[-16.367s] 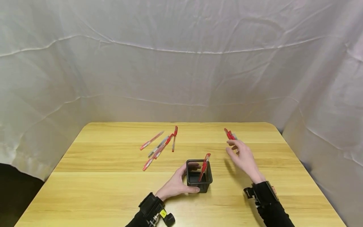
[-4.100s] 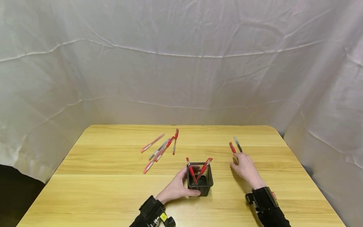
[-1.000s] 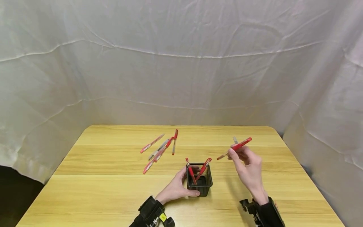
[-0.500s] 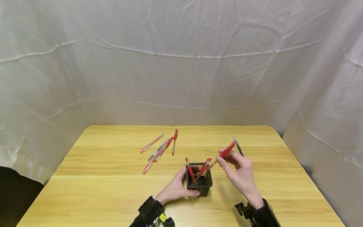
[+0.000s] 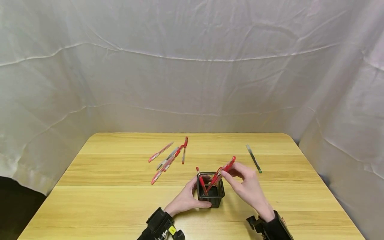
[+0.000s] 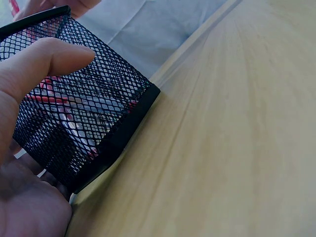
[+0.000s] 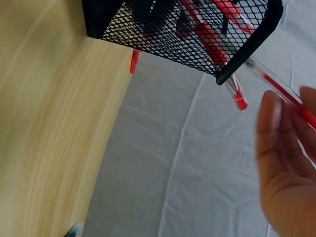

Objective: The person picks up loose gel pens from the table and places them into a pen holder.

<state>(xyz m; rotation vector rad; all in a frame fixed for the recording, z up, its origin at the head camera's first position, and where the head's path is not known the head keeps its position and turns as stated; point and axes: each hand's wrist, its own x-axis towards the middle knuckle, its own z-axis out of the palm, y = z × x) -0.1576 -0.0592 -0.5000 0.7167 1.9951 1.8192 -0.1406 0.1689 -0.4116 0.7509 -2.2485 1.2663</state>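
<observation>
A black mesh pen cup (image 5: 211,201) stands on the table, gripped around its left side by my left hand (image 5: 185,199). In the left wrist view, the thumb lies across the cup's mesh wall (image 6: 111,69). Two red pens lean inside, one red pen (image 5: 202,181) to the left and another to the right. My right hand (image 5: 246,186) pinches a third red pen (image 5: 230,164) between thumb and fingers, its cap end up and its lower end at the cup's right rim. In the right wrist view, that pen's clear barrel (image 7: 279,86) overlaps the rim.
Several red and pink pens (image 5: 169,159), with a grey one (image 5: 168,157) among them, lie at the back left of the wooden table (image 5: 114,206). A dark pen with a green end (image 5: 254,159) lies at the back right. A pale curtain (image 5: 192,83) hangs behind.
My right hand picked up the red pen from the back right and carried it left and down to the cup's rim. The left hand and the cup have stayed in place.
</observation>
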